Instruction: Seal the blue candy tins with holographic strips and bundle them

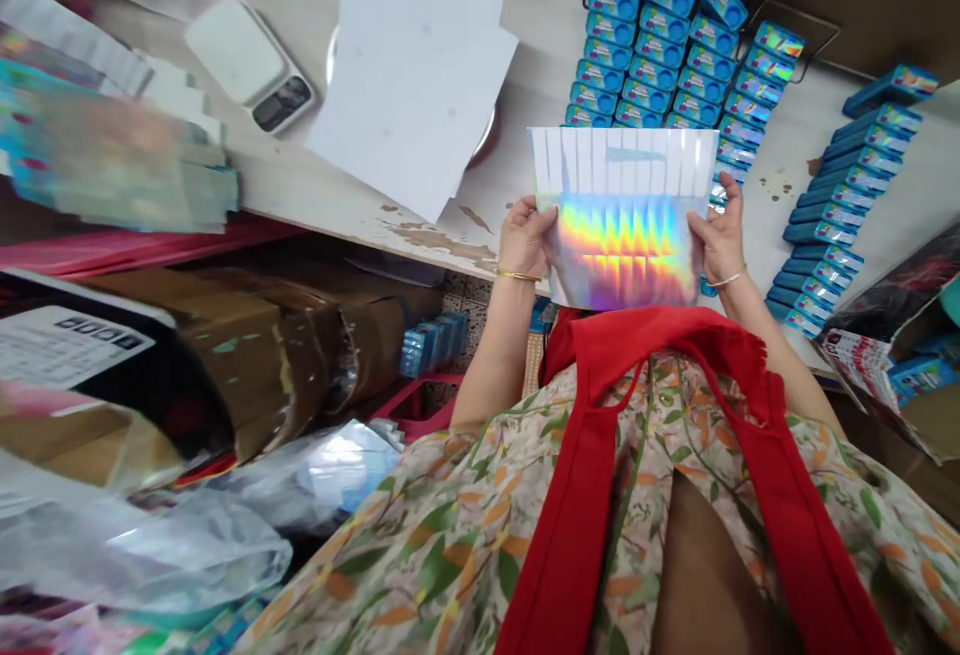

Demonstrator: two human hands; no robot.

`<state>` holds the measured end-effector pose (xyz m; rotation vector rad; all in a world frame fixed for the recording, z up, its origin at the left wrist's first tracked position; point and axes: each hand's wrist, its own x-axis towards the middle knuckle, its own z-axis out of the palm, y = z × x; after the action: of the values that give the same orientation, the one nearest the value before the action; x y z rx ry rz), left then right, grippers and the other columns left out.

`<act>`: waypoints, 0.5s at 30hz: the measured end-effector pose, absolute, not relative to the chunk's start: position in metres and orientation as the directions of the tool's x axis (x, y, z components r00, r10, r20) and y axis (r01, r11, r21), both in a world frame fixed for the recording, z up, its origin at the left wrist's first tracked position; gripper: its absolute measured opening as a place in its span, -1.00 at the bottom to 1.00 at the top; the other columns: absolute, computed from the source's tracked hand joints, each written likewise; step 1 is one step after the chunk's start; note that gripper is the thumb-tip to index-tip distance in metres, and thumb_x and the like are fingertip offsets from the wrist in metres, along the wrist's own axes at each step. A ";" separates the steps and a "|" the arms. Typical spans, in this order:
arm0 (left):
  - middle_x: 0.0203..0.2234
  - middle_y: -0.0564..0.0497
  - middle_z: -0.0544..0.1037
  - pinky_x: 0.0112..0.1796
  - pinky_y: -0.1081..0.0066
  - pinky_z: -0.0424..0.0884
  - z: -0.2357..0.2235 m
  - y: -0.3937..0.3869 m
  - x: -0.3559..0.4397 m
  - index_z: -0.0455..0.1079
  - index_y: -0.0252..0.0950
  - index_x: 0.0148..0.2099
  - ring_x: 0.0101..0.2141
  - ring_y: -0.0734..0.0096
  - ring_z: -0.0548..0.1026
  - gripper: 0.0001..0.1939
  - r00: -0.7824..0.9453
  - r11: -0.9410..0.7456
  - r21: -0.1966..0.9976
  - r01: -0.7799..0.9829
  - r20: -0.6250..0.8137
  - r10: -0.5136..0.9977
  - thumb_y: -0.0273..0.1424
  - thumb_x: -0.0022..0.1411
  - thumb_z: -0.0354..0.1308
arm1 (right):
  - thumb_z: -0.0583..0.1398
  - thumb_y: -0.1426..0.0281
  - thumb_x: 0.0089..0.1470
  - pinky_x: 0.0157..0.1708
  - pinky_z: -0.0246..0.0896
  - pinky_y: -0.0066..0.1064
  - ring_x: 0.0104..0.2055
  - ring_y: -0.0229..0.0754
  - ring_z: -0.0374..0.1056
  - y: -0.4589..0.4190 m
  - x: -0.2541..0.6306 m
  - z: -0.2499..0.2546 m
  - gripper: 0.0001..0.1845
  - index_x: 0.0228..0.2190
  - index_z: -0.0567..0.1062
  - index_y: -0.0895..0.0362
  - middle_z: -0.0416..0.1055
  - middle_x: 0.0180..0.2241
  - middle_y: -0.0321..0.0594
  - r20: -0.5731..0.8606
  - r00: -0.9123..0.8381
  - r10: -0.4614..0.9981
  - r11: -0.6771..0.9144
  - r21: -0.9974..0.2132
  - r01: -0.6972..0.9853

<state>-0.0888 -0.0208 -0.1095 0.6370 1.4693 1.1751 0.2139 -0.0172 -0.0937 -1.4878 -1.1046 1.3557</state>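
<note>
A shiny holographic sticker sheet is stretched between my two hands, in front of my chest and above the table's near edge. Pale strips run across its far half, and rainbow glare covers the near half. My left hand pinches the sheet's left edge, thumb on top. On the opposite edge, my right hand grips it the same way, with some fingers behind the sheet. Just beyond the sheet stand rows of small blue boxes, partly hidden by it.
Another row of blue boxes runs along the table's right side. White paper sheets lie left of centre, covering part of a round dish, beside a digital scale. Cardboard boxes and clear plastic bags crowd the lower left.
</note>
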 end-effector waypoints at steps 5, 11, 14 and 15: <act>-0.49 0.09 0.43 -0.34 0.35 0.47 -0.070 -0.021 -0.081 0.34 -0.17 -0.39 -0.47 0.48 0.41 -0.58 -0.125 0.336 0.921 -0.197 -0.363 0.923 -0.05 -0.01 0.46 | 0.13 -0.30 0.06 0.20 0.26 0.24 0.28 0.21 0.32 -0.026 0.239 -0.061 0.03 0.36 0.04 -0.03 0.38 0.21 0.10 -0.143 0.074 0.987 -0.161 -0.852 0.499; -0.46 0.09 0.41 -0.35 0.36 0.41 -0.033 -0.008 -0.042 0.30 -0.19 -0.39 -0.46 0.47 0.38 -0.48 0.097 0.326 0.925 -0.194 -0.312 0.945 0.06 0.01 0.46 | 0.25 -0.31 -0.04 0.46 -0.31 0.30 0.55 0.29 -0.22 0.007 0.192 -0.016 0.05 0.35 0.21 -0.13 0.10 0.45 -0.08 0.071 -0.363 0.929 0.330 -0.606 0.724; -0.50 0.11 0.34 -0.35 0.38 0.36 -0.010 -0.004 -0.037 0.30 -0.20 -0.40 -0.46 0.47 0.35 -0.45 0.131 0.249 0.962 -0.112 -0.234 0.963 0.13 0.05 0.41 | 0.25 -0.29 -0.01 0.44 -0.30 0.33 0.48 0.28 -0.02 0.025 0.163 -0.007 -0.06 0.29 0.32 -0.15 0.30 0.34 -0.14 0.115 -0.548 0.829 0.473 -0.666 0.576; -0.51 0.10 0.33 -0.33 0.37 0.36 -0.003 -0.004 -0.038 0.31 -0.20 -0.39 -0.45 0.45 0.35 -0.45 0.127 0.196 0.979 -0.056 -0.188 0.974 0.14 0.09 0.38 | 0.24 -0.27 0.02 0.43 -0.23 0.32 0.43 0.26 0.10 0.029 0.157 -0.007 -0.12 0.26 0.37 -0.13 0.38 0.27 -0.15 0.122 -0.572 0.811 0.483 -0.692 0.536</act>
<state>-0.0379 -0.0038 -0.0029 1.0725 1.1571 1.0114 0.1569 0.0287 -0.0069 -1.1182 -2.2963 0.8486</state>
